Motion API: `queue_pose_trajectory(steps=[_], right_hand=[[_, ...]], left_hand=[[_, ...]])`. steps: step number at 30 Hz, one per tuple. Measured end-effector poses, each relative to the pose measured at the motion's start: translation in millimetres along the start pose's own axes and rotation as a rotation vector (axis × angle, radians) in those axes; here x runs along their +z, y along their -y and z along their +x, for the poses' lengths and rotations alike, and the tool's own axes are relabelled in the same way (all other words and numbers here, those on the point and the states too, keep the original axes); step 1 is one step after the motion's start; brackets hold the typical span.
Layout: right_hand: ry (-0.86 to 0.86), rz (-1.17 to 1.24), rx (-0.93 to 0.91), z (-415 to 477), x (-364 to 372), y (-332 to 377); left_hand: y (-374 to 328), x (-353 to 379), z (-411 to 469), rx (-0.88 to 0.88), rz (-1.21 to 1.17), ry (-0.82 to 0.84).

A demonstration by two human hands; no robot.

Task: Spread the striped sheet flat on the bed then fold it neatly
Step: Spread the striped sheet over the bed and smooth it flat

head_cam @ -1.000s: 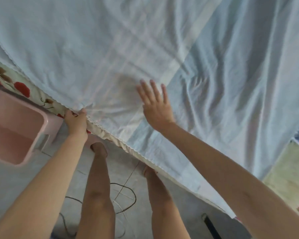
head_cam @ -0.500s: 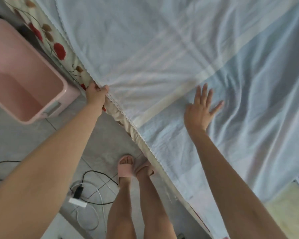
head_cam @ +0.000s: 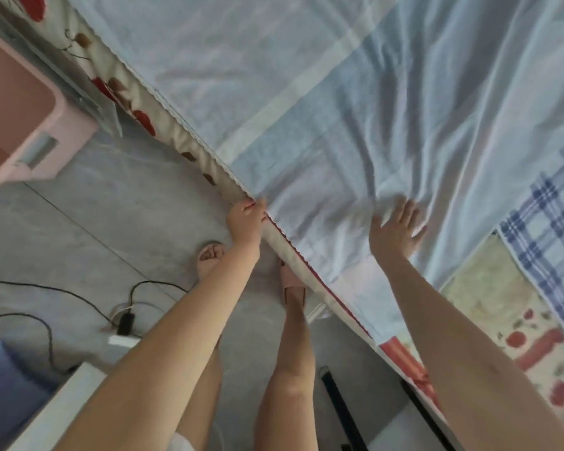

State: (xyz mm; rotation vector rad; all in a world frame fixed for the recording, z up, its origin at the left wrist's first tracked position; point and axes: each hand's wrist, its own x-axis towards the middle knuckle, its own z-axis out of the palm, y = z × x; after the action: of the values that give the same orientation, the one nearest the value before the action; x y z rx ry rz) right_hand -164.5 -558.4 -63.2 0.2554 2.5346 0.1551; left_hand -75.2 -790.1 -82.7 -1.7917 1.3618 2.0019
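Your left hand [head_cam: 246, 219] pinches the scalloped hem of the striped sheet [head_cam: 306, 92] at the near edge of the bed [head_cam: 163, 125], fingers curled tight on the cloth. Your right hand [head_cam: 396, 231] presses flat on the sheet, fingers straight and spread, gripping nothing. The sheet lies across the floral bed cover, with creases fanning beyond the right hand. A blue checked cloth [head_cam: 547, 222] lies at the far right. On the grey floor [head_cam: 111, 206]: a pink bin [head_cam: 20, 109], black cables [head_cam: 46, 288].
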Motion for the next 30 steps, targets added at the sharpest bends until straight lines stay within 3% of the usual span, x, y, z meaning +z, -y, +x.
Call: queue_pose_trajectory(steps=[5, 8, 10, 11, 13, 17, 19, 21, 23, 25, 28, 29, 30], right_hand=[[-0.273, -0.198, -0.706, -37, 30, 43], [-0.136, -0.284, -1.022, -46, 43, 47], [-0.076, -0.334, -1.124, -25, 46, 34], [-0.087, -0.35, -1.099, -8, 43, 20], [-0.095, -0.342, -0.873, 36, 31, -28], [0.034, -0.196, -0.147, 85, -4, -134], [0.101, -0.132, 0.005, 82, -17, -150], [0.026, -0.068, -0.002, 73, -23, -137], [-0.155, -0.075, -0.212, 58, -21, -114], [-0.326, -0.189, -0.619, 32, -10, -92], [-0.241, -0.499, -1.338, 23, 12, -86], [-0.185, -0.577, -1.408, 37, 18, -97], [-0.151, -0.596, -1.345, 55, 22, -114]], left_hand=[[33, 11, -28, 0.115, 0.105, 0.086], [53, 25, -32, 0.134, 0.151, 0.074], [59, 29, -29, 0.099, 0.139, 0.025], [61, 31, -28, 0.116, 0.165, -0.001], [67, 35, -27, 0.166, 0.222, -0.041], [79, 43, -33, 0.23, 0.164, -0.148], [84, 53, -46, 0.24, 0.148, -0.198], [94, 65, -67, 0.171, 0.051, -0.169], [115, 78, -90, 0.095, 0.046, -0.097], [146, 95, -109, 0.049, 0.082, -0.046], [180, 117, -129, 0.032, 0.087, -0.015], [191, 123, -133, 0.039, 0.097, -0.034], [200, 128, -136, 0.053, 0.106, -0.064]])
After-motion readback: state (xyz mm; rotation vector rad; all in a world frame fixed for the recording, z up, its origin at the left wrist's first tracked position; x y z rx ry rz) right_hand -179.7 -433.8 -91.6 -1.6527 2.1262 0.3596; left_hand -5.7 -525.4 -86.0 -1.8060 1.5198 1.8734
